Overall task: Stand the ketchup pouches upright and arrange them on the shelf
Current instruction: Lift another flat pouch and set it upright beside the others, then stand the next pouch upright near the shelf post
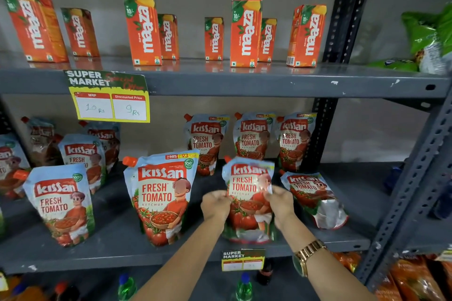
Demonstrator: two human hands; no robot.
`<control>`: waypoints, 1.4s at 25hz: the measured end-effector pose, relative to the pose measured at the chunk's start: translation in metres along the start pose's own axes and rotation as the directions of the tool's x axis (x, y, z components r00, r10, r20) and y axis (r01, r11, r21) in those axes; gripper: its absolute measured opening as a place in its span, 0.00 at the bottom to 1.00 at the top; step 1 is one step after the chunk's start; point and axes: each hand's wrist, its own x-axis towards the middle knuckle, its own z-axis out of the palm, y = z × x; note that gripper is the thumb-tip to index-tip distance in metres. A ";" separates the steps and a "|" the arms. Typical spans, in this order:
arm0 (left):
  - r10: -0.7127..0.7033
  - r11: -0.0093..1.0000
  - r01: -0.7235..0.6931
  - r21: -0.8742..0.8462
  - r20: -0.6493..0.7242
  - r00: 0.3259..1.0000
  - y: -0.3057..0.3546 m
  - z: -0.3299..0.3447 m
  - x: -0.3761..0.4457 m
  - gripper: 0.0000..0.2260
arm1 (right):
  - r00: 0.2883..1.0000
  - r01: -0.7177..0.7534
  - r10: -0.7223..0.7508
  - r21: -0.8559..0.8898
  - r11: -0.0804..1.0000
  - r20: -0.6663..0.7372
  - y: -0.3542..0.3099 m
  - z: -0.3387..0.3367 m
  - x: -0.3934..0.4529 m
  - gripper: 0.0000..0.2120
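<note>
A Kissan ketchup pouch (248,178) stands upright at the front of the grey middle shelf (117,247). My left hand (215,204) grips its left edge and my right hand (281,203) grips its right edge. To its right another pouch (313,195) lies flat on its back, tilted. An upright pouch (162,198) stands to the left, and a further one (61,203) at the front left. Three pouches (252,137) stand in a row at the back right. Several more stand at the back left (83,154).
Orange Maaza juice cartons (245,32) line the upper shelf. A price tag (108,98) hangs from its edge, and a smaller tag (242,259) from the middle shelf. Dark perforated uprights (342,12) frame the right side. Bottles (244,288) stand below. Green packets (430,36) lie at the upper right.
</note>
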 end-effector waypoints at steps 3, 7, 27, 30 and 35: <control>0.141 0.989 -0.143 -0.034 -0.052 0.989 0.011 -0.002 0.001 0.09 | 0.990 0.138 -0.140 0.057 0.989 0.022 -0.019 0.005 0.001 0.06; 0.218 0.973 -0.211 0.096 -0.064 0.974 0.000 -0.005 -0.004 0.09 | 0.967 0.247 -0.237 -0.104 0.964 0.098 -0.012 0.003 0.005 0.07; 0.244 0.960 -0.275 0.058 0.314 0.918 -0.002 0.065 -0.062 0.11 | 0.957 -0.100 -0.082 -0.584 0.806 -0.277 -0.011 -0.138 0.047 0.16; 0.215 0.955 -0.272 0.119 0.354 0.910 -0.008 0.078 -0.064 0.09 | 0.970 -0.065 -0.095 -0.619 0.783 -0.222 -0.010 -0.138 0.044 0.15; 0.059 0.971 -0.145 0.188 0.400 0.915 -0.017 0.092 -0.061 0.09 | 0.944 -0.289 0.323 -0.661 0.693 -0.074 -0.031 -0.144 0.021 0.25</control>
